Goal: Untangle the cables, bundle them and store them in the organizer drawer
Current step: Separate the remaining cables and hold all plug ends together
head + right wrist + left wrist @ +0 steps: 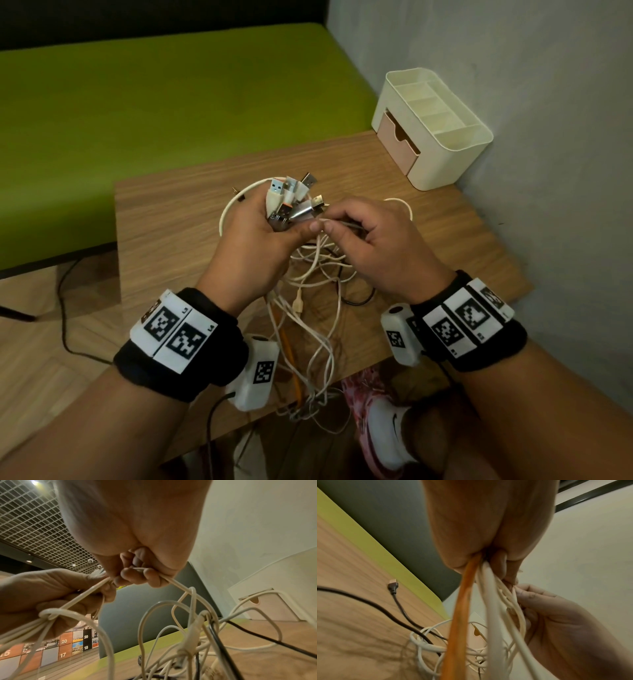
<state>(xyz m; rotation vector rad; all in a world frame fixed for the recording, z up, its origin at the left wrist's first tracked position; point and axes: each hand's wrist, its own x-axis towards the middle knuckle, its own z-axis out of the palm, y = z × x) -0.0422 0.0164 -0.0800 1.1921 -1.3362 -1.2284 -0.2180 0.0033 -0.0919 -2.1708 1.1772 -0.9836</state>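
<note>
My left hand (260, 226) grips a bunch of cable ends, their USB plugs (291, 198) sticking up out of the fist. From its underside the orange cable (462, 608) and several white cables (494, 608) hang down. My right hand (370, 240) pinches one thin white cable (173, 582) right beside the left thumb. The tangle of white cables (315, 274) droops onto the wooden table (171, 222) and over its near edge. The cream organizer (442, 137) stands at the back right, its pink drawer (397, 144) pulled slightly out.
A black cable with a plug (393, 586) lies on the table to the left. A green bench (154, 102) runs behind the table, and a grey wall (548, 137) stands to the right. Below the table edge a shoe (383, 431) shows.
</note>
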